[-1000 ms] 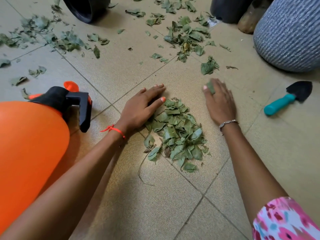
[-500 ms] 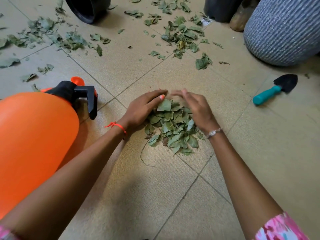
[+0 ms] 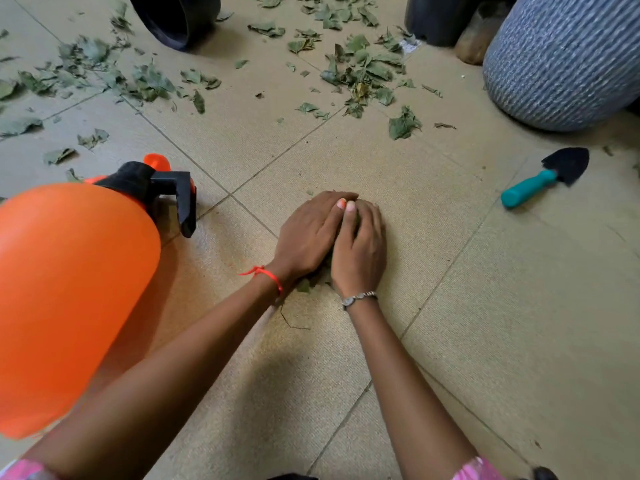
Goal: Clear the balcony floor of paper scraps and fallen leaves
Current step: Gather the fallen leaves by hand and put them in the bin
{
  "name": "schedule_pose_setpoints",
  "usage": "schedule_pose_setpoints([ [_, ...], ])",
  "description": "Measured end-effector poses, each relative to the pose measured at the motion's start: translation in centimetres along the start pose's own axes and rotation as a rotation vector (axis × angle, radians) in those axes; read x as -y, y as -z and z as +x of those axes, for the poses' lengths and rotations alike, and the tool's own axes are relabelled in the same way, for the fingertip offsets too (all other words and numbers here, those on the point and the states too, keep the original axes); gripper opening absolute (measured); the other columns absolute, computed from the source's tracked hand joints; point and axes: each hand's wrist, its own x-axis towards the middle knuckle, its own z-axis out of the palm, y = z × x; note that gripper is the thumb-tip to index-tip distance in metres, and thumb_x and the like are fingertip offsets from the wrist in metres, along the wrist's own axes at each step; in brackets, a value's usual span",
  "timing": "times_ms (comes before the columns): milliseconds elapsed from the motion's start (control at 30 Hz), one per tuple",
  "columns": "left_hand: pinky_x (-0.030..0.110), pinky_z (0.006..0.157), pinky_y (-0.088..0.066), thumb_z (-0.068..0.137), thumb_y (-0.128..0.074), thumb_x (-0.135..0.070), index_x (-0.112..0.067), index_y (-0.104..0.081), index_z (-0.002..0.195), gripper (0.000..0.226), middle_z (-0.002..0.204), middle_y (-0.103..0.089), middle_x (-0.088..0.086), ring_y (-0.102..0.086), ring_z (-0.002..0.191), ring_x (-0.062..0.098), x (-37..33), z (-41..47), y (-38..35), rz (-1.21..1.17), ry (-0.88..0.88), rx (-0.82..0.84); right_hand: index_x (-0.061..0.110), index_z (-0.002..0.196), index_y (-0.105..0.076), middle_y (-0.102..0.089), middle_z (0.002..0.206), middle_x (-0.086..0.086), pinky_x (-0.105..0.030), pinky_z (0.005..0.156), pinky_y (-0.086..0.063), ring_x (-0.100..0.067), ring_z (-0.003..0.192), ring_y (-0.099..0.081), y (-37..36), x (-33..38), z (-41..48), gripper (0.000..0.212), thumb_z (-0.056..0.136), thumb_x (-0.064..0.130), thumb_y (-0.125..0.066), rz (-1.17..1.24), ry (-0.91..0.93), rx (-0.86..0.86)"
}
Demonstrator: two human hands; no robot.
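Floor: beige tiles with thin grout lines.

Sprayer: orange tank at lower left, close to the camera. Its black head and trigger point toward the hands, with a gap to the left hand.

Ribbed pot: grey-blue, standing on the floor at top right.

Black pots: one lies on its side at top left with its mouth toward the camera. Another is at the top, just left of the ribbed pot. A brown lump sits between those two (can't tell what it is).

Left hand and right hand: side by side at frame centre, palms down, thumbs touching. The fingers of both are curved over and closed round the pile, grasping it against the floor. The pile is almost fully covered; only a few green edges show between the wrists. A thin stem lies on the floor just below the wrists.

Loose leaves are still on the floor, well apart from the hands:
- A dense patch at top centre.
- A long scatter across the upper left.
- One larger clump nearest the hands.

Trowel: teal handle, black blade, lying flat to the right of the hands, below the ribbed pot.

Paper scrap: small and whitish, at the edge of the top-centre patch by the black pot. Too small to read anything on it.

Wrists: red thread on the left, metal bracelet on the right. Pink patterned sleeves show at the bottom edge.
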Motion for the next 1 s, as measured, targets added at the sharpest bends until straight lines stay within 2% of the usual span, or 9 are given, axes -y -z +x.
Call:
schedule_pose_setpoints([
  [167, 0.014, 0.089, -0.038, 0.097, -0.021, -0.036, -0.02, -0.059, 0.118, 0.046, 0.115, -0.064, -0.007, -0.055, 0.106, 0.002, -1.1, -0.1, -0.6, -0.208, 0.144, -0.135, 0.003, 0.111, -0.064, -0.063, 0.116, -0.008, 0.003, 0.08, -0.031, -0.009, 0.102, -0.055, -1.1, 1.9, -0.3, 0.034, 0.098, 0.023, -0.041, 0.341, -0.063, -0.117],
  [333, 0.009, 0.083, -0.041, 0.094, -0.035, -0.016, -0.012, -0.062, 0.106, 0.03, 0.098, -0.063, -0.009, -0.057, 0.089, -0.01, -1.6, 0.3, -0.5, -0.497, 0.165, -0.302, 0.017, 0.095, -0.067, -0.067, 0.099, 0.006, -0.014, 0.079, -0.044, -0.001, 0.092, -0.061, -1.6, 3.2, -0.1, 0.022, 0.097, 0.026, -0.047, 0.679, -0.316, -0.088],
  [400, 0.009, 0.084, -0.042, 0.091, -0.043, -0.006, -0.005, -0.064, 0.105, 0.026, 0.103, -0.063, -0.004, -0.057, 0.091, -0.011, -1.5, 0.4, -0.2, -0.605, 0.21, -0.315, 0.026, 0.089, -0.069, -0.069, 0.091, 0.01, -0.018, 0.079, -0.047, 0.002, 0.09, -0.063, -1.9, 3.4, -0.1, 0.018, 0.094, 0.031, -0.052, 0.742, -0.35, -0.027],
  [500, 0.008, 0.094, -0.038, 0.088, -0.048, 0.008, 0.007, -0.064, 0.104, 0.023, 0.125, -0.052, -0.006, -0.05, 0.109, -0.015, 0.1, -0.1, 0.3, -0.508, 0.17, -0.324, 0.019, 0.088, -0.073, -0.073, 0.091, 0.004, -0.026, 0.078, -0.051, -0.005, 0.089, -0.066, -2.4, 3.6, -0.6, 0.018, 0.091, 0.029, -0.057, 0.723, -0.298, 0.021],
  [633, 0.02, 0.105, -0.037, 0.088, -0.05, -0.007, -0.008, -0.06, 0.103, 0.018, 0.139, -0.038, 0.002, -0.045, 0.13, 0.018, 0.5, -0.9, 1.3, -0.481, 0.082, -0.292, 0.014, 0.09, -0.069, -0.068, 0.085, 0.006, -0.019, 0.069, -0.047, 0.002, 0.076, -0.059, -3.1, 4.5, -1.2, 0.02, 0.094, 0.024, -0.052, 0.608, -0.2, 0.015],
  [700, 0.023, 0.108, -0.036, 0.093, -0.046, -0.01, -0.002, -0.054, 0.123, 0.032, 0.141, -0.042, 0.003, -0.045, 0.129, 0.016, -0.3, -0.9, 2.1, -0.65, 0.196, -0.296, 0.013, 0.105, -0.066, -0.068, 0.102, 0.005, -0.01, 0.074, -0.044, 0.007, 0.087, -0.058, -3.2, 5.0, -1.4, 0.023, 0.097, 0.018, -0.045, 0.573, -0.14, 0.008],
  [767, 0.027, 0.112, -0.032, 0.097, -0.042, -0.013, -0.015, -0.04, 0.136, 0.039, 0.144, -0.044, 0.008, -0.041, 0.134, 0.016, -0.5, -1.2, 2.4, -0.719, 0.321, -0.281, 0.013, 0.121, -0.06, -0.06, 0.126, -0.001, -0.011, 0.092, -0.042, 0.0, 0.114, -0.053, -3.3, 5.2, -1.6, 0.031, 0.099, 0.012, -0.039, 0.563, -0.08, 0.073],
  [900, 0.024, 0.102, -0.039, 0.1, -0.04, -0.017, -0.023, -0.04, 0.137, 0.038, 0.142, -0.046, 0.007, -0.046, 0.128, 0.01, -0.8, -2.5, 2.9, -0.611, 0.404, -0.279, 0.012, 0.128, -0.054, -0.039, 0.147, -0.002, -0.036, 0.114, -0.028, -0.01, 0.137, -0.032, -3.9, 5.3, -2.2, 0.037, 0.099, 0.014, -0.03, 0.484, -0.026, 0.2],
  [1000, 0.018, 0.097, -0.042, 0.098, -0.038, -0.008, -0.018, -0.047, 0.131, 0.035, 0.126, -0.057, 0.006, -0.055, 0.109, 0.003, -0.5, -3.4, 3.1, -0.749, 0.403, -0.287, 0.016, 0.134, -0.048, -0.022, 0.155, 0.004, -0.033, 0.119, -0.003, -0.002, 0.142, -0.009, -4.2, 5.4, -2.5, 0.049, 0.095, 0.032, -0.021, 0.315, 0.051, 0.203],
])
